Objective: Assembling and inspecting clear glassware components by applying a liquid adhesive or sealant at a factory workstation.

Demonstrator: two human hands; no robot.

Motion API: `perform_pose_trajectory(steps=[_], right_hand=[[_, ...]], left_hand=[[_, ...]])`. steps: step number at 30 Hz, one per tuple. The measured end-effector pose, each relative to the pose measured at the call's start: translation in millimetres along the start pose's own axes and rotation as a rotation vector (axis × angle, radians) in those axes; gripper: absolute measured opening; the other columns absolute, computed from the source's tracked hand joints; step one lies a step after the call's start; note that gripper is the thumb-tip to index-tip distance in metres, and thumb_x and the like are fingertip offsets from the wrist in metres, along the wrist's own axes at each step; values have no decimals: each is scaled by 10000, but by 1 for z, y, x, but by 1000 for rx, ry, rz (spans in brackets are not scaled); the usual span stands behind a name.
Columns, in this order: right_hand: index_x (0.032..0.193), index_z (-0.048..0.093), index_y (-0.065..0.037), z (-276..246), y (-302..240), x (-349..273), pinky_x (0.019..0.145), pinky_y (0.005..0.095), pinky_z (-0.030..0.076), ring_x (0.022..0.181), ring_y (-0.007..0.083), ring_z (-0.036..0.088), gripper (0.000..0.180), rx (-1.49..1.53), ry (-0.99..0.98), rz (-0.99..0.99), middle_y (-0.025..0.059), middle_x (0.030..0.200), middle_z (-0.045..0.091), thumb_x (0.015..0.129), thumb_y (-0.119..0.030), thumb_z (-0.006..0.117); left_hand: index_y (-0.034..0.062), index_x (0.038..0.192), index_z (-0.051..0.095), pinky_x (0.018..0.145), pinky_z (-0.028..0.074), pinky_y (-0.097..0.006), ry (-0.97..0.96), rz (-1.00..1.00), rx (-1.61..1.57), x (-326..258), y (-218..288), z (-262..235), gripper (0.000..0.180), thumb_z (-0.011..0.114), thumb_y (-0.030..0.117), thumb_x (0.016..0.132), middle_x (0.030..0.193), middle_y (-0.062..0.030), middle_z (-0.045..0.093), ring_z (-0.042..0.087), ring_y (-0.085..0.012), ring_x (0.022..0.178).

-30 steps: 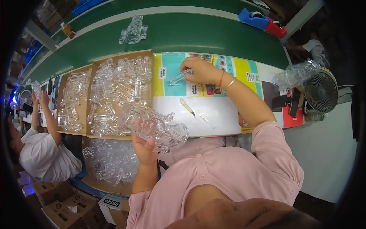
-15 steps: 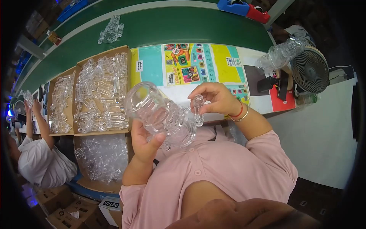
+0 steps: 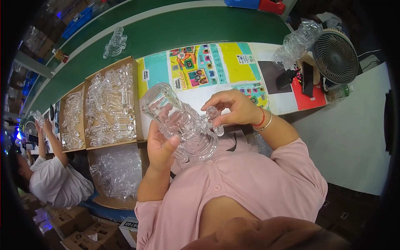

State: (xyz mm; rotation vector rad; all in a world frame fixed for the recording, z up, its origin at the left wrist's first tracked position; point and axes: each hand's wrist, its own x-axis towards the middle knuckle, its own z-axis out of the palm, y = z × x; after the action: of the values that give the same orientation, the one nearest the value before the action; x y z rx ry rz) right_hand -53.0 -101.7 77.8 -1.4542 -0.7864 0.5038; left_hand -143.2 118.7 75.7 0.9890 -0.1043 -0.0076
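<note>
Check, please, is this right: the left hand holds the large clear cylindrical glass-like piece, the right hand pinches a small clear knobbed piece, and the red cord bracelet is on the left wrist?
No: the head view shows the red cord bracelet on the right wrist. The left hand holds the large clear cylindrical piece, the right hand the small knobbed piece.
</note>
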Motion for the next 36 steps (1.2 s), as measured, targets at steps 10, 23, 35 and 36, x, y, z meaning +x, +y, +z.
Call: perform_pose_trajectory(steps=[10, 23, 35, 36], right_hand=[[1142, 535, 25, 1, -20, -15, 793, 269, 486, 947, 143, 595, 484, -170, -135, 260, 119, 1005, 612, 764, -215, 718], [1353, 378, -99, 47, 1, -29, 1051, 463, 183, 1351, 381, 106, 632, -143, -184, -443, 249, 1452, 103, 915, -542, 271], [1280, 455, -58, 53, 8, -54, 1056, 483, 188, 1304, 425, 228, 541, 42, -346, -545, 234, 1398, 279, 935, -447, 309], [1273, 462, -52, 57, 13, -55, 1051, 471, 207, 1292, 418, 263, 529, 103, -300, -550, 239, 1378, 316, 938, -431, 309]], left_hand=[[-54, 1325, 266, 992, 349, -408, -53, -140, -49, 1, -4, -2, 786, 693, 282, 757, 1261, -195, 425, 436, -287, 1179], [-17, 1358, 266, 1033, 272, -462, -525, 130, 625, -21, -25, -11, 961, 791, 268, 605, 1411, -295, 86, 223, -416, 1301], [-29, 1307, 381, 988, 321, -481, -949, 269, 571, 1, -12, 25, 851, 678, 499, 708, 1272, -264, 434, 425, -439, 1181], [-29, 1307, 381, 988, 321, -481, -936, 238, 565, -4, -13, 24, 851, 678, 499, 708, 1272, -264, 434, 425, -439, 1181]])
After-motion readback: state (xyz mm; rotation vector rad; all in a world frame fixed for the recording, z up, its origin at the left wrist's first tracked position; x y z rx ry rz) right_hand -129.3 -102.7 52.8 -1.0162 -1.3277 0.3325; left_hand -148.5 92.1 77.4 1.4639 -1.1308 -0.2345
